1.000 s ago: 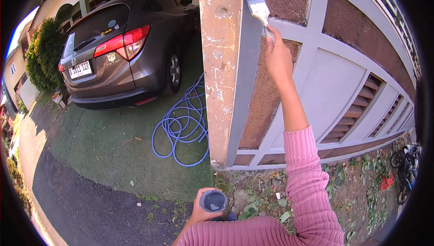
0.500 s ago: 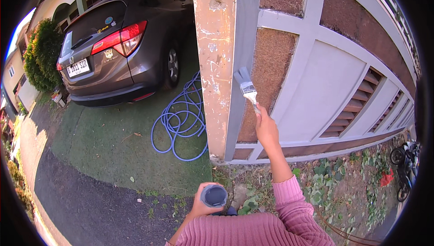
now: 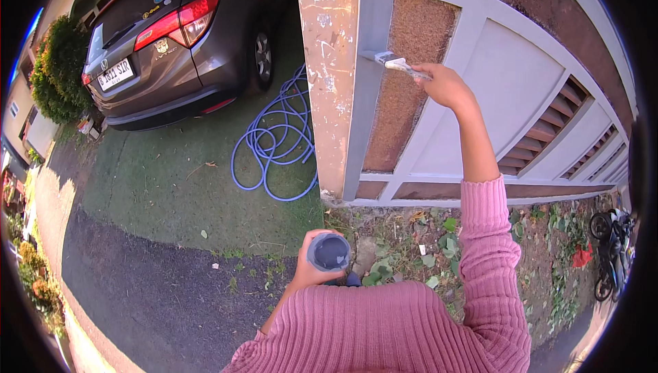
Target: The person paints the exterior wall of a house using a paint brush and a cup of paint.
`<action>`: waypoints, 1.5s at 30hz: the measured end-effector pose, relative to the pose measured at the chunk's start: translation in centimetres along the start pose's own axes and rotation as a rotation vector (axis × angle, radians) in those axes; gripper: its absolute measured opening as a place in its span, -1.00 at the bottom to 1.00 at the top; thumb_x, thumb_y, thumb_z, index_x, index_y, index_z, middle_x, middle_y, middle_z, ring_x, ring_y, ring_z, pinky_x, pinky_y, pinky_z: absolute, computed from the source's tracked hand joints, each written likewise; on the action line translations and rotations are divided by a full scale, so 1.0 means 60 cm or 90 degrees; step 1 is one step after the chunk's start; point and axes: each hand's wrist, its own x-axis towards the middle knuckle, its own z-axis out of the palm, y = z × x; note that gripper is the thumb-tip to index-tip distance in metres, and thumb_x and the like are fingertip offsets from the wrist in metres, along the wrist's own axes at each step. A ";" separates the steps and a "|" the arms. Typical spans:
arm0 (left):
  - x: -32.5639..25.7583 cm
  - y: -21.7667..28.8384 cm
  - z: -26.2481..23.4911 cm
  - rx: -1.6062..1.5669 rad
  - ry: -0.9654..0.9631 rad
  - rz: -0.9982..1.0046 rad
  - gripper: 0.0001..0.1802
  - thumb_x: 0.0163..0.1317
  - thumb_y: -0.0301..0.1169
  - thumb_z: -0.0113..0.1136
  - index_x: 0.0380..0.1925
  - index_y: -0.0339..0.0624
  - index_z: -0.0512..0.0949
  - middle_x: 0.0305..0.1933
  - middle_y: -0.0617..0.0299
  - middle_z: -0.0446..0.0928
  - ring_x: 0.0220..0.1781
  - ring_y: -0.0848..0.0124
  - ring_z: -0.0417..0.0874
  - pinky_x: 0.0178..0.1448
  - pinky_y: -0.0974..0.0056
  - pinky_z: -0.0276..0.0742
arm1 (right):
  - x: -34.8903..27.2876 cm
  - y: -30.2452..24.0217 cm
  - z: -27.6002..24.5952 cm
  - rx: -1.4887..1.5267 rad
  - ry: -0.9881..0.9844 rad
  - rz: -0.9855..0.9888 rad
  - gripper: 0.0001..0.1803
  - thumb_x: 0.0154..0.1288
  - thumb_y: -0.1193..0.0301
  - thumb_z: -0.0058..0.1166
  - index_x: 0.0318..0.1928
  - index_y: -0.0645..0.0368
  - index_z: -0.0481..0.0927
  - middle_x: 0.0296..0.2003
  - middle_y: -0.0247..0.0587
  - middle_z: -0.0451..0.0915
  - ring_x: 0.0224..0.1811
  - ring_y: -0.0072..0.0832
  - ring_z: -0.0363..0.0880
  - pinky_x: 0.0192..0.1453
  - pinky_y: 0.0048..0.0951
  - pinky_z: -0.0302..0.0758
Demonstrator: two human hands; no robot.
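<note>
My right hand (image 3: 444,85) grips the handle of a paintbrush (image 3: 397,63), its bristles turned left against the grey painted strip (image 3: 370,109) at the edge of the wall. The brush head is pale and smeared with paint. Low in front of my body, my left hand (image 3: 310,263) is wrapped round a cup of grey paint (image 3: 330,252), held with its mouth up. To the left of the grey strip runs the pillar's worn tan face (image 3: 334,85), with flaking patches. A rough brown panel (image 3: 404,99) lies just right of the strip.
A dark car (image 3: 171,51) is parked at the left, with a coiled blue hose (image 3: 274,143) on the green ground beside the pillar. Weeds and leaves (image 3: 384,270) grow along the wall's foot. A motorbike (image 3: 610,250) stands far right.
My right hand has moved up and to the right, and the brush has swung from pointing steeply upward to lying nearly level. The view has tilted lower; the cup stays in my left hand.
</note>
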 end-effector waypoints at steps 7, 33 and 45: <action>-0.005 0.003 0.001 -0.015 0.003 0.009 -0.16 -0.40 -0.56 0.47 -0.01 -0.20 0.26 0.00 0.09 0.46 0.05 0.37 0.48 0.15 0.24 0.38 | 0.008 -0.040 -0.107 0.017 0.118 -0.056 -0.63 0.25 0.33 0.02 0.07 0.09 0.51 -0.06 -0.05 0.56 0.00 -0.24 0.51 0.10 -0.35 0.37; -0.034 -0.005 -0.018 -0.003 0.004 -0.010 -0.18 -0.42 -0.54 0.47 -0.03 -0.20 0.27 -0.03 0.09 0.47 0.04 0.35 0.50 0.14 0.23 0.38 | -0.182 0.028 0.329 0.054 -0.073 0.224 -0.58 0.29 0.24 -0.09 0.17 -0.20 0.38 -0.17 0.03 0.59 -0.09 -0.01 0.55 -0.02 -0.05 0.47; -0.043 0.003 -0.018 0.003 -0.014 -0.044 -0.19 -0.39 -0.55 0.46 -0.03 -0.20 0.26 -0.03 0.10 0.46 0.03 0.36 0.50 0.13 0.24 0.39 | -0.118 -0.043 0.126 0.130 0.225 0.093 -0.61 0.30 0.25 -0.10 0.15 -0.18 0.41 -0.25 0.05 0.60 -0.15 0.03 0.55 -0.07 -0.07 0.47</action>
